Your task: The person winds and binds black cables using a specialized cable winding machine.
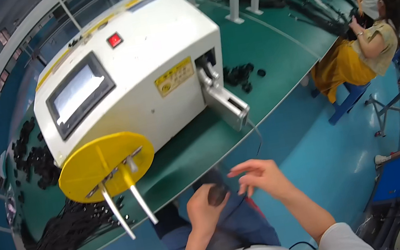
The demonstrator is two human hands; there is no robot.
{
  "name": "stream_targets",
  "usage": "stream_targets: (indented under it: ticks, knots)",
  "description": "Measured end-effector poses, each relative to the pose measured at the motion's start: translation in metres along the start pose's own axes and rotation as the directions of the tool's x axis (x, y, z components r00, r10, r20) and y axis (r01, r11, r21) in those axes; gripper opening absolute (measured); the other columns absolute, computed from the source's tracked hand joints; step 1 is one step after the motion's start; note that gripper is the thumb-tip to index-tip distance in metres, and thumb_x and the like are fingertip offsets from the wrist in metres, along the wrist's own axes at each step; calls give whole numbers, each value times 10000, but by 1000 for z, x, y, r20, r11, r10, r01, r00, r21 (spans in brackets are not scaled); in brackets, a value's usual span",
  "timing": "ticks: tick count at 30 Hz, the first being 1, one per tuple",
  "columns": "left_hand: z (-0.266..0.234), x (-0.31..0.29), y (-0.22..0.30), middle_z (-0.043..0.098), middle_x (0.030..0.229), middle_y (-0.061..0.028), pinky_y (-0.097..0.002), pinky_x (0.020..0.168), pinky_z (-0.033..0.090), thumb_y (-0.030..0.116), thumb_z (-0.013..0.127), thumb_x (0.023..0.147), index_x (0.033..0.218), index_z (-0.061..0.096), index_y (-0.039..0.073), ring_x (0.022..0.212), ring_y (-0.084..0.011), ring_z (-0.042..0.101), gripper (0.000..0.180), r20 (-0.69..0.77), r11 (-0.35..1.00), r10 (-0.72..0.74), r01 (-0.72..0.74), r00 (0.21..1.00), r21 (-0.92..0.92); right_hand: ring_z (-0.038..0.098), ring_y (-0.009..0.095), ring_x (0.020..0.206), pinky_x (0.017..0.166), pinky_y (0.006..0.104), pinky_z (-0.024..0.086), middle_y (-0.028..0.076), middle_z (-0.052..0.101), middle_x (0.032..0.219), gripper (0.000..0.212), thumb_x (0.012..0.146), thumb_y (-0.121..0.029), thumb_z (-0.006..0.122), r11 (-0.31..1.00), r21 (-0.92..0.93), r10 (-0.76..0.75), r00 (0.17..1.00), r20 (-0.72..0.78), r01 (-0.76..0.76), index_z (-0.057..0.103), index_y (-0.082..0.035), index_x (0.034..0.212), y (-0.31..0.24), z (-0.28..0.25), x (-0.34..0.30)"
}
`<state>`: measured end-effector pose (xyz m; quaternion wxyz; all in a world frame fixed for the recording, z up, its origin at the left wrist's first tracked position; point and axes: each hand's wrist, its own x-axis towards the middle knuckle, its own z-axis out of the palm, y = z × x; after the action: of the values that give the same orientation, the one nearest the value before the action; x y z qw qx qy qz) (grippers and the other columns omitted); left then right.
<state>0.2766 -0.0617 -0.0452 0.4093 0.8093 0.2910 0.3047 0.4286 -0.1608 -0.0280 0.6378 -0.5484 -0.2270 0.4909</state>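
Blue factory floor spreads below a long green counter [271, 44], and the person sits at its edge with both forearms raised over their lap. Nearest, the left hand [204, 210] is curled almost closed around a small dark bundle of cable [217, 194], which looks like a coil being wound. Just beside it the right hand [260, 177] is half open, fingers spread and bent, pinching or guiding a thin black cable [257, 139]; whether it truly grips it cannot be told. That cable runs up to the metal outlet [228, 104] of a white machine [148, 70] with a screen and a red button. A yellow disc [106, 164] with two prongs stands at its front. By the look of things one coil is partly wound, while a heap of black cables [69, 229] lies on the counter to the left and smaller dark pieces [242, 76] lie beyond the outlet. Farther off, another person sits at the counter.
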Motion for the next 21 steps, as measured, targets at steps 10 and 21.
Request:
stream_targets:
  ticks: [10,21]
  knots:
    - [13,-38,-34,521,665,-85,-289,578,442,68,772,645,790,559,41,576,-220,522,259,140,986,-109,90,984,137,622,234,684,643,324,497,115,637,826,150,761,-33,622,362,-893,-742,663,-103,267,678,-56,899,-51,-175,168]
    - [13,-47,-27,589,776,-162,-349,661,472,138,759,689,845,597,29,714,-332,582,250,128,982,-94,71,987,175,663,287,720,658,386,526,163,654,797,151,712,-88,706,230,-941,-724,603,-335,-247,670,-53,854,-53,-160,247]
